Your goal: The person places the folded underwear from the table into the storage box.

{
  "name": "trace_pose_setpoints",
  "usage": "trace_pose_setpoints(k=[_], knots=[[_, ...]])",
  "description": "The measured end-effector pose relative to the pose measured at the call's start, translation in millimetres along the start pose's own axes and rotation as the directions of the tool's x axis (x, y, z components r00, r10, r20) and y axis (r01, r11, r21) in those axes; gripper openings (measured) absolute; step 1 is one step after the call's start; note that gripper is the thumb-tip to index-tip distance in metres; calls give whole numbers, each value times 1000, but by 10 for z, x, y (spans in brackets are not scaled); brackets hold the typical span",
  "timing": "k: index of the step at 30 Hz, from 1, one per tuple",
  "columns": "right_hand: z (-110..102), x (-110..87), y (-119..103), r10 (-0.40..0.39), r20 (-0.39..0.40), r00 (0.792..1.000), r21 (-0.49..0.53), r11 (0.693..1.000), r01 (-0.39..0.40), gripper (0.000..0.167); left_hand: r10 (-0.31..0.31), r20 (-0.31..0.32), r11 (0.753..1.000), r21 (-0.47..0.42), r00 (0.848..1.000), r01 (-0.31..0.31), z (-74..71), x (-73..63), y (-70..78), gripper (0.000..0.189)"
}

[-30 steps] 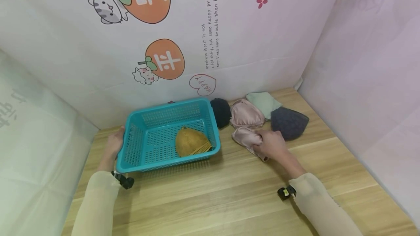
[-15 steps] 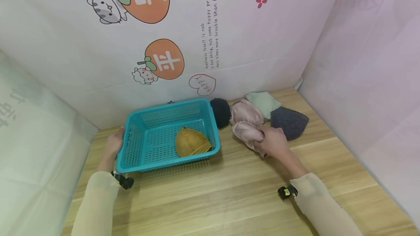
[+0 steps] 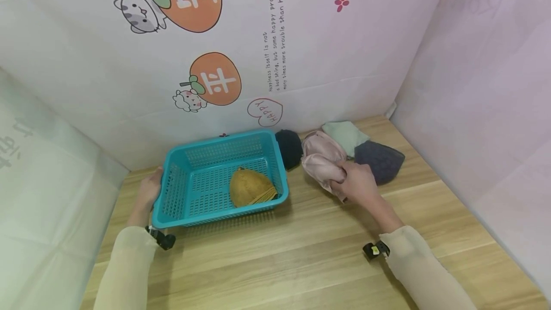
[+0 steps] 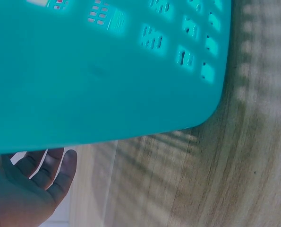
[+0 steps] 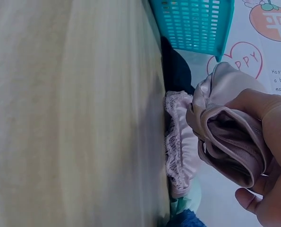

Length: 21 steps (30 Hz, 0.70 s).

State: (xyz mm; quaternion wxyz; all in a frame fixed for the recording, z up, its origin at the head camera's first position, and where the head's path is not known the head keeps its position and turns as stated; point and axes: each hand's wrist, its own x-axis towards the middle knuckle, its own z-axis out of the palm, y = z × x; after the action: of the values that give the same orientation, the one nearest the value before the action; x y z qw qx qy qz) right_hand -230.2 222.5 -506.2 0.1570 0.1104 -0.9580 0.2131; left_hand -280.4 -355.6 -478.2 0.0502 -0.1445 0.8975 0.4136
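Observation:
My left hand point(image 3: 149, 189) rests against the outer left end of the turquoise basket point(image 3: 172, 195). In the left wrist view its fingers lie loosely bent beside the basket wall point(image 4: 107, 94); the thumb is hidden. A folded mustard bra point(image 3: 250, 187) lies in the basket's right part. My right hand point(image 3: 360, 183) pinches a folded pink satin bra point(image 3: 322, 169) by its near right side. Seen from the right wrist, this bra point(image 5: 230, 137) is held off the table, its folded layers between thumb and fingers. A second pink bra point(image 3: 323, 145), lace-edged, lies just behind it.
Against the basket's right end sits a black folded bra point(image 3: 289, 149). Beyond my right hand lie a mint-green folded piece point(image 3: 346, 133) and a dark grey-blue one point(image 3: 379, 160). Printed white cloth point(image 3: 310, 61) hangs behind the wooden table point(image 3: 267, 257).
My right hand has raised the pink bra slightly and shifted it a little back and left, so it now overlaps the pink bra behind. The left hand and basket stay put.

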Motion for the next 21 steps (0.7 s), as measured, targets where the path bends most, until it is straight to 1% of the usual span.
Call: trace_pose_setpoints(k=[3, 5, 12, 17, 21], knots=[[-22, 32, -43, 9, 0, 1000, 4, 1000, -9, 47, 4, -1, 1000, 6, 1000, -4, -2, -5, -4, 77], [-34, 56, -70, 8, -1, 1000, 4, 1000, -8, 48, -1, -4, 1000, 14, 1000, 1, -3, -5, -6, 83], [-64, 153, -184, 11, -6, 1000, 28, 1000, -11, 55, -7, -10, 999, 34, 1000, 7, 1, 12, -14, 92], [-81, 209, -260, 15, 0, 1000, 76, 997, -15, 46, -5, 0, 999, 44, 1000, 5, -5, 14, -9, 95], [-95, 264, -316, 5, -19, 1000, 100, 995, -3, 41, 1, 4, 999, 43, 1000, -1, -9, 11, -14, 94]])
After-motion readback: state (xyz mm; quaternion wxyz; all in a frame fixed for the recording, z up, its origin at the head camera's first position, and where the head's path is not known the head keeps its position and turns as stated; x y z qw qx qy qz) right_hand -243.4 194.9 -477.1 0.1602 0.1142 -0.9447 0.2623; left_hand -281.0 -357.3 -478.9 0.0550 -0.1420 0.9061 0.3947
